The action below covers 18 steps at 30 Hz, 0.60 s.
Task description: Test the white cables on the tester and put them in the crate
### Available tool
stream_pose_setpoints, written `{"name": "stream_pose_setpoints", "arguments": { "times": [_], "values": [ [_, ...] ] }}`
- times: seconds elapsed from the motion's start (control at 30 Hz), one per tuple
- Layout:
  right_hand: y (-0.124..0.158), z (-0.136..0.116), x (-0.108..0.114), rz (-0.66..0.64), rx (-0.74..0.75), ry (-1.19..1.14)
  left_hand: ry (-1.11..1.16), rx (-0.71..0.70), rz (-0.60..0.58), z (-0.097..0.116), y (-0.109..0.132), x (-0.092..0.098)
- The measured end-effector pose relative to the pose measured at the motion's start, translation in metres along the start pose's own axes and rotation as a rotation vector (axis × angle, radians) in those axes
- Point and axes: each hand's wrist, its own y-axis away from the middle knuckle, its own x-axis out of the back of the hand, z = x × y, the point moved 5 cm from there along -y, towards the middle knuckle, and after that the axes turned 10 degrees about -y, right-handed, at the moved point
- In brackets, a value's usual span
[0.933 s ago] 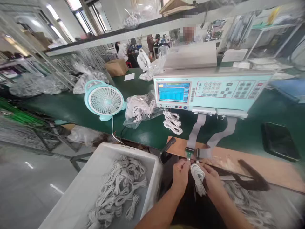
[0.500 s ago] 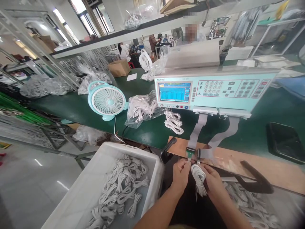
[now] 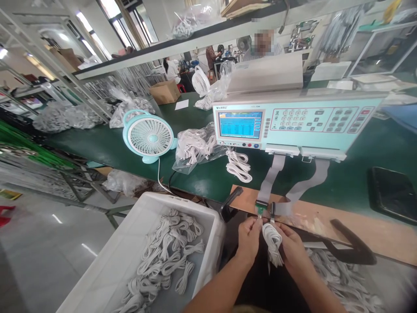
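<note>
A bundled white cable (image 3: pixel 272 244) hangs between my two hands at the edge of a wooden board (image 3: pixel 243 202). My left hand (image 3: pixel 249 239) is closed in a pinch on one end of it, right below a small green circuit board (image 3: pixel 260 210). My right hand (image 3: pixel 288 241) pinches the other end under a black connector (image 3: pixel 273 209). Grey ribbon cables (image 3: pixel 271 176) run from these connectors up to a light-blue tester (image 3: pixel 309 124) with a lit screen (image 3: pixel 240 124). The cable's plugs are mostly hidden by my fingers.
A white bin (image 3: pixel 213 243) of bundled cables stands at left; more bundles (image 3: pixel 342 278) lie at lower right. Black clamps (image 3: pixel 353 245) grip the board. On the green table are a fan (image 3: pixel 151 138), a bagged bundle (image 3: pixel 195 145), a loose cable (image 3: pixel 239 166) and a phone (image 3: pixel 392 191).
The view has shifted slightly. Both hands keep the same pinch at the connectors, and the cable bundle hangs as before.
</note>
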Motion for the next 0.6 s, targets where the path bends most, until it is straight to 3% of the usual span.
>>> {"name": "stream_pose_setpoints", "arguments": {
  "times": [0.2, 0.47, 0.6],
  "values": [
    [-0.0017, 0.0001, 0.0005, -0.008, 0.013, 0.019, -0.045, -0.073, 0.006, 0.0026, -0.0029, 0.0026],
    [-0.0039, 0.0003, 0.0007, -0.006, 0.029, 0.011, 0.066, -0.002, 0.028, -0.0023, -0.0021, -0.0027],
    [-0.0012, -0.0049, -0.0042, 0.014, 0.028, 0.040, -0.002, -0.015, 0.049, -0.0039, -0.0010, -0.0053]
  ]
}}
